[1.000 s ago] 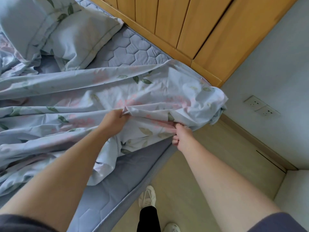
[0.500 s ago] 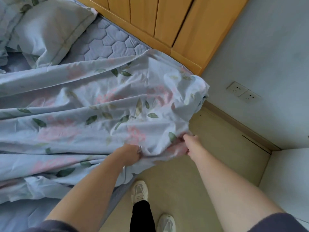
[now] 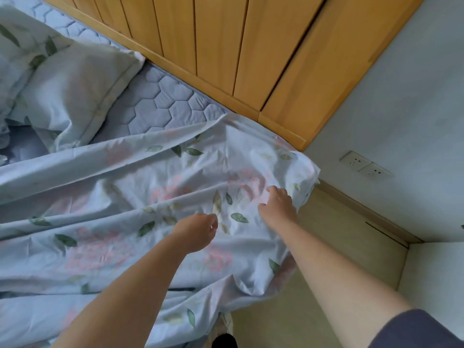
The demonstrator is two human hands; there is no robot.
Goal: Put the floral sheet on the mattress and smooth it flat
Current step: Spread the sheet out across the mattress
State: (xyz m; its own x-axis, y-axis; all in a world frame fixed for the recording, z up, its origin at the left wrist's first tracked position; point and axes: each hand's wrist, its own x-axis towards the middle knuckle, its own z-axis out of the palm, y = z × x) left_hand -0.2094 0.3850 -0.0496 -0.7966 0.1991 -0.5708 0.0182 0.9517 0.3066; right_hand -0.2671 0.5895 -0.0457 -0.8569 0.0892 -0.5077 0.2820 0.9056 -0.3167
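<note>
The pale blue floral sheet (image 3: 125, 197) lies rumpled in long folds across the grey quilted mattress (image 3: 160, 106). Its near corner drapes over the mattress corner and edge toward the floor. My left hand (image 3: 198, 229) hovers over the sheet near the corner, fingers loosely curled and holding nothing. My right hand (image 3: 277, 204) is just to its right, over the sheet by the corner, with relaxed fingers pointing down at the cloth. I cannot tell whether its fingertips touch the fabric.
A floral pillow (image 3: 75, 96) lies at the upper left on the mattress. A wooden wardrobe (image 3: 226, 46) runs along the far side of the bed. Wall sockets (image 3: 364, 165) sit low on the right wall, above the pale floor (image 3: 339, 234).
Both hands pulled the sheet's edge over the mattress corner, then let go. They now sit above the draped cloth, which covers the corner that was bare a second ago.
</note>
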